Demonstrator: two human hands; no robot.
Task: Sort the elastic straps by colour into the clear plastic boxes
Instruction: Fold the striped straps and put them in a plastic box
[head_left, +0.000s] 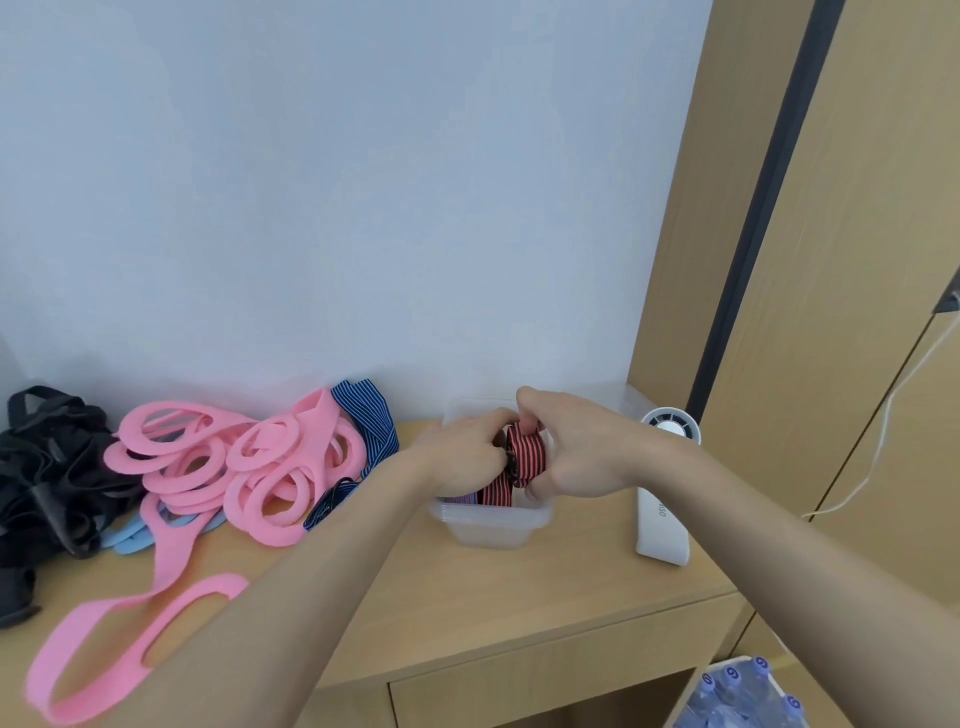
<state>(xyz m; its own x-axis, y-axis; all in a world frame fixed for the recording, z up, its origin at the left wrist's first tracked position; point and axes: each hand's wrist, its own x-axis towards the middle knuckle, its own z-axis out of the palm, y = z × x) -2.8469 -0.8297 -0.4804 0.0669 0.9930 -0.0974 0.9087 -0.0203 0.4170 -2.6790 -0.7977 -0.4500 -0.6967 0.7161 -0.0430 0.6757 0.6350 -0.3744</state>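
- Both hands met over the clear plastic box (488, 525) on the wooden desk (519, 597)
- The left hand (462, 452) and the right hand (571, 447) each had fingers curled round the red-and-black striped strap (527, 452), held just above the box
- More red striped strap lay inside it
- Pink straps (249, 467), blue striped straps (371, 421), light blue straps (130, 538) and black straps (52, 467) lay heaped at the desk's left
- A white handheld fan (662, 525) lay just right of the box

Below your wrists the light wooden tabletop (467, 613) is bare; a hand can pass there. Just right of your right hand (576, 447) lies a white plastic fan (662, 525). Left of your left hand (462, 452) sits a heap of pink looped straps (249, 467). The pale wall (363, 234) stands close behind.
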